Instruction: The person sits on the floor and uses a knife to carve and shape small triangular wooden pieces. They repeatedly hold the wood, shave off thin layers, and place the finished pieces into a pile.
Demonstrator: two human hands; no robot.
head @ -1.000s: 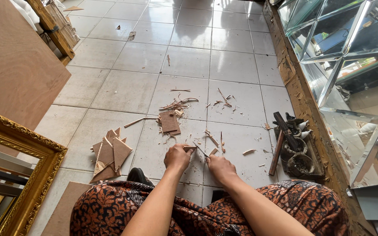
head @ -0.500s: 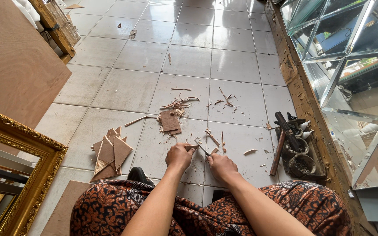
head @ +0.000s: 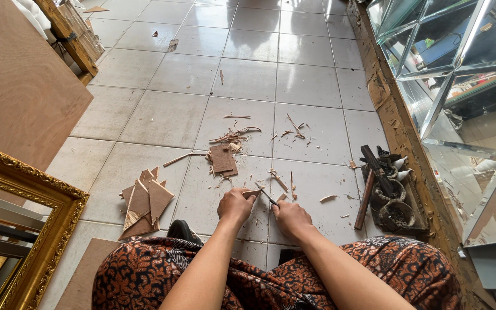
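Observation:
I sit on a tiled floor with patterned cloth over my knees. My left hand (head: 236, 206) is closed on a small thin piece of wood (head: 252, 193) just above the tiles. My right hand (head: 290, 217) grips a knife whose dark blade (head: 268, 197) points up-left and meets the wood piece. Wood shavings (head: 278, 181) lie scattered on the tiles just beyond both hands. A flat rectangular wood piece (head: 223, 159) lies a little farther ahead.
A stack of pointed thin wood pieces (head: 144, 201) lies at my left. A tray of dark tools and tape rolls (head: 389, 198) sits at right by a mirrored glass panel (head: 460, 109). A gold ornate frame (head: 35, 229) and a brown board (head: 12, 86) stand at left.
Both hands stay at the same spot with the knife against the small wood piece; only slight shifts of the fingers and blade show.

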